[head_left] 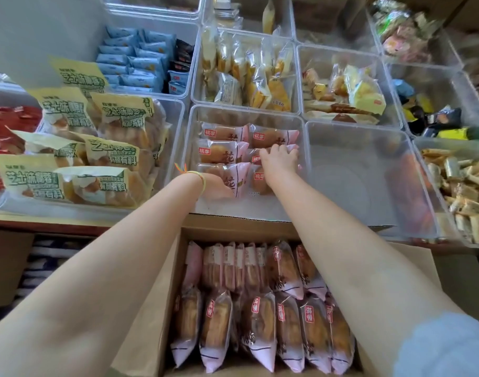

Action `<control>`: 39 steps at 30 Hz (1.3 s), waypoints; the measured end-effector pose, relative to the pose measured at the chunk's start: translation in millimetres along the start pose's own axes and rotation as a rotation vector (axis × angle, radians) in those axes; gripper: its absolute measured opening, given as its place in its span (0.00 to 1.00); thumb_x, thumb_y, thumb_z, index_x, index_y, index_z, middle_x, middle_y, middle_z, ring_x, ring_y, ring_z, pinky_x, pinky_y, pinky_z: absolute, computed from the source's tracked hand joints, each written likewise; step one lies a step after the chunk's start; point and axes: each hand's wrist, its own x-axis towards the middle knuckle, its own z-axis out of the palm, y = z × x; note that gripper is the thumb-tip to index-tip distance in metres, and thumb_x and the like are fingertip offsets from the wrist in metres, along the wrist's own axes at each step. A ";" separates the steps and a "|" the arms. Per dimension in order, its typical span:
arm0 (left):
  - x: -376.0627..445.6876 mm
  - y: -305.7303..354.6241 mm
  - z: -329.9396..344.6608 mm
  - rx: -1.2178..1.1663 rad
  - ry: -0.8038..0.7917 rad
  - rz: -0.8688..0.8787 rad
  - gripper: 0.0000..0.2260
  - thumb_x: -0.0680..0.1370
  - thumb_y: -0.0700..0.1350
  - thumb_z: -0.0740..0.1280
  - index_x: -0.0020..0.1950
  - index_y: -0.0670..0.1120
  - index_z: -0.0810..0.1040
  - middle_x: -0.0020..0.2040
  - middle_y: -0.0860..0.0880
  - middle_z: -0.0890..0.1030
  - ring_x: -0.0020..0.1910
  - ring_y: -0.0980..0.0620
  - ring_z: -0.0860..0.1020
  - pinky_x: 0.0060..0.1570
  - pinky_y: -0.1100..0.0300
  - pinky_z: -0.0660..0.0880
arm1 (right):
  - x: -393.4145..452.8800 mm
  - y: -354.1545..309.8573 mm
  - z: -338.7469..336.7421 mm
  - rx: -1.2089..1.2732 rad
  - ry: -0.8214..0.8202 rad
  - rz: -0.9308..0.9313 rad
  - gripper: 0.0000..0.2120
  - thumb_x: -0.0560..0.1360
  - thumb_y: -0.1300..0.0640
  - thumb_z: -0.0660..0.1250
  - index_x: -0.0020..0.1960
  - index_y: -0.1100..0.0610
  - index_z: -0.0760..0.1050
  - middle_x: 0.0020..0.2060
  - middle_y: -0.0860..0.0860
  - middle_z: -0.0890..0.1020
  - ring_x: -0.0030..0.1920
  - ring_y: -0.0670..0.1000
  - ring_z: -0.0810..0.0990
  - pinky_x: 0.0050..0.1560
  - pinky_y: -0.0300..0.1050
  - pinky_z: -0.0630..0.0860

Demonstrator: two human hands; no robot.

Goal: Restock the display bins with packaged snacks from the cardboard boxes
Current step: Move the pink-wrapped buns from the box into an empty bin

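Note:
An open cardboard box (151,308) below me holds several pink-wrapped bread packets (260,322) standing in rows. Straight ahead, a clear plastic bin (246,115) holds more of the same pink packets (224,134) lying flat in two columns. My left hand (215,186) reaches into the bin's near left side and holds the front-left packet (237,176); its fingers are partly hidden behind the wrapper. My right hand (280,159) rests palm down on the middle-right packet (256,158), fingers curled over its far edge.
A clear bin (369,186) to the right holds almost nothing. Bins of yellow-green bread bags (77,159), blue packets (132,61), yellow cakes (249,74) and mixed snacks (464,186) surround it. A wooden shelf edge (56,221) runs below the bins.

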 end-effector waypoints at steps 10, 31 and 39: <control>-85.7 38.0 6.2 -0.100 0.355 0.143 0.11 0.81 0.48 0.60 0.54 0.43 0.78 0.53 0.45 0.80 0.49 0.46 0.76 0.45 0.57 0.69 | -52.8 2.0 -47.7 0.387 0.017 -0.074 0.13 0.78 0.61 0.64 0.62 0.55 0.73 0.58 0.56 0.79 0.61 0.60 0.76 0.56 0.57 0.72; -165.2 -55.6 257.7 0.078 0.968 0.172 0.15 0.68 0.46 0.62 0.50 0.45 0.81 0.67 0.41 0.75 0.68 0.35 0.70 0.59 0.38 0.68 | -303.8 -136.0 79.1 1.079 -0.587 0.244 0.36 0.76 0.45 0.70 0.72 0.63 0.57 0.66 0.61 0.74 0.63 0.63 0.77 0.61 0.53 0.76; -155.2 -76.1 289.7 0.181 0.815 0.125 0.24 0.76 0.50 0.66 0.72 0.48 0.72 0.80 0.47 0.59 0.77 0.33 0.51 0.67 0.29 0.60 | -318.5 -171.2 99.8 1.045 -0.384 0.394 0.40 0.75 0.50 0.73 0.74 0.60 0.51 0.71 0.60 0.64 0.64 0.64 0.75 0.58 0.54 0.74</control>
